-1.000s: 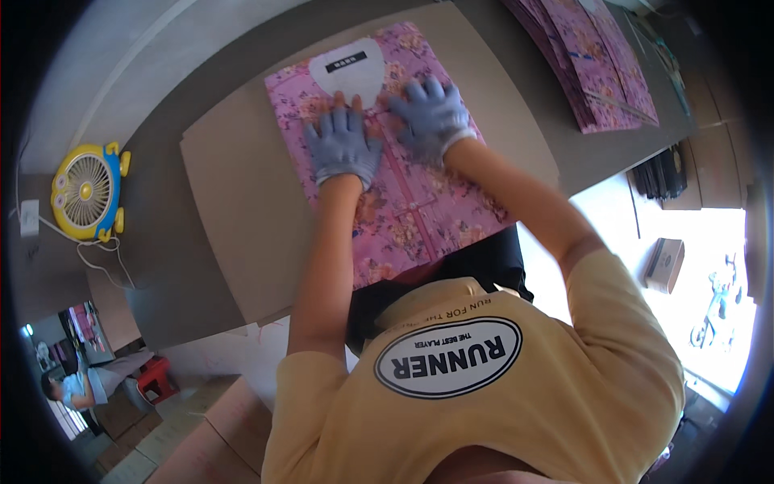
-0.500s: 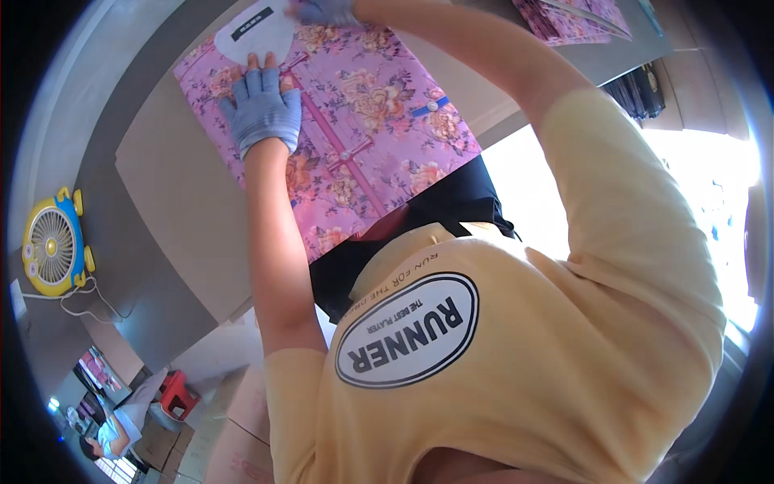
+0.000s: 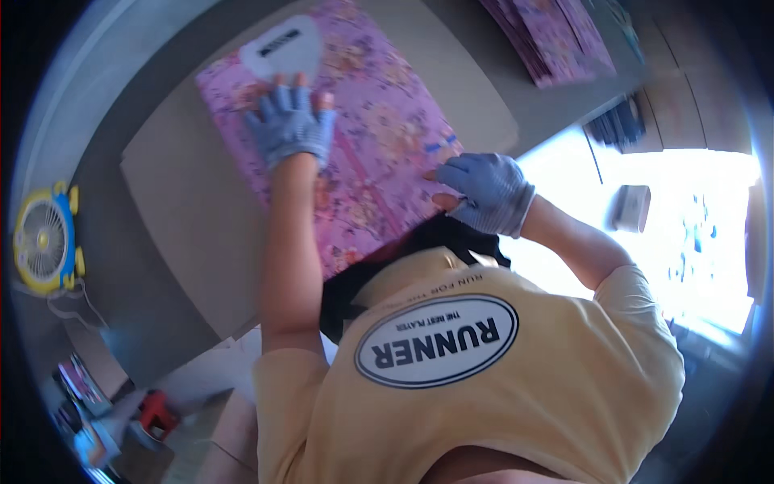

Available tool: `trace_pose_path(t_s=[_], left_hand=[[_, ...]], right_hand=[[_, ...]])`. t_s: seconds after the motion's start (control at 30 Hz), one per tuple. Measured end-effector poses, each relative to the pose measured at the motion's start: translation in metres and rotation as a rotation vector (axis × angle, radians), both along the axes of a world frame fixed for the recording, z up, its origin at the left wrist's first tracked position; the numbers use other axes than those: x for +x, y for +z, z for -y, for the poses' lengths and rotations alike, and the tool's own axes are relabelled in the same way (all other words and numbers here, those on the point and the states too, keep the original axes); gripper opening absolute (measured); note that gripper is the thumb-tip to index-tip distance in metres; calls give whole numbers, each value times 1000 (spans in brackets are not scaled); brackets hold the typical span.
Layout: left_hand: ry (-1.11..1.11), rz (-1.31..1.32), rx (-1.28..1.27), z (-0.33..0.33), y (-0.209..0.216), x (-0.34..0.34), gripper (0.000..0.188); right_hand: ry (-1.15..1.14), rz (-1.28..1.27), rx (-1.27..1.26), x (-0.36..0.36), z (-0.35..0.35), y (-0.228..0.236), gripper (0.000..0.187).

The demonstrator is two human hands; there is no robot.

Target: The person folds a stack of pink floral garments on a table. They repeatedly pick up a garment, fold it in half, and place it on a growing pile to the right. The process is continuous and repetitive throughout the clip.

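Observation:
A flat pink-purple garment [image 3: 379, 105] with a floral print lies in front of me. At its top is a white rounded neck piece [image 3: 302, 60] bearing a dark label. My left hand [image 3: 293, 121], in a blue-grey fingerless glove, presses flat on the garment just below that piece, fingers spread. My right hand [image 3: 488, 189], gloved alike, is at the garment's lower right edge. Its thumb and forefinger tips are apart over the fabric, and its other fingertips are partly hidden.
Beneath the garment is a beige board [image 3: 185, 202] on a grey table [image 3: 145, 315]. A yellow-and-blue fan [image 3: 44, 240] stands at left. More floral pieces [image 3: 556, 40] lie stacked at far right, near dark folded items [image 3: 617, 125]. A red stool [image 3: 156, 415] is at lower left.
My right hand has come down from the top of the garment to its lower right edge. The left hand stays spread on the fabric. The whole view has shifted slightly.

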State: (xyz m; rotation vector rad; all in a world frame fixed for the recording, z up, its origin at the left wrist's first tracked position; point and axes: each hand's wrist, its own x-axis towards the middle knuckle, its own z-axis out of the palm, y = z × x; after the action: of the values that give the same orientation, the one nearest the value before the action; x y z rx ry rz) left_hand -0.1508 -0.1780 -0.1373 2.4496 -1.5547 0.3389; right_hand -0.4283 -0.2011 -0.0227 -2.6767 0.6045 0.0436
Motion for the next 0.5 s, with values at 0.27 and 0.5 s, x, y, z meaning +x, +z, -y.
trace_pose_path(t_s=[0.27,0.5], left_hand=[[34,-176,-3,-4,14,-11,57],[12,-214,130,-13,14,-16,64]], right_hand=[[328,412,-280,343,84,-31,34],[286,325,-468,470,62,-96,62]])
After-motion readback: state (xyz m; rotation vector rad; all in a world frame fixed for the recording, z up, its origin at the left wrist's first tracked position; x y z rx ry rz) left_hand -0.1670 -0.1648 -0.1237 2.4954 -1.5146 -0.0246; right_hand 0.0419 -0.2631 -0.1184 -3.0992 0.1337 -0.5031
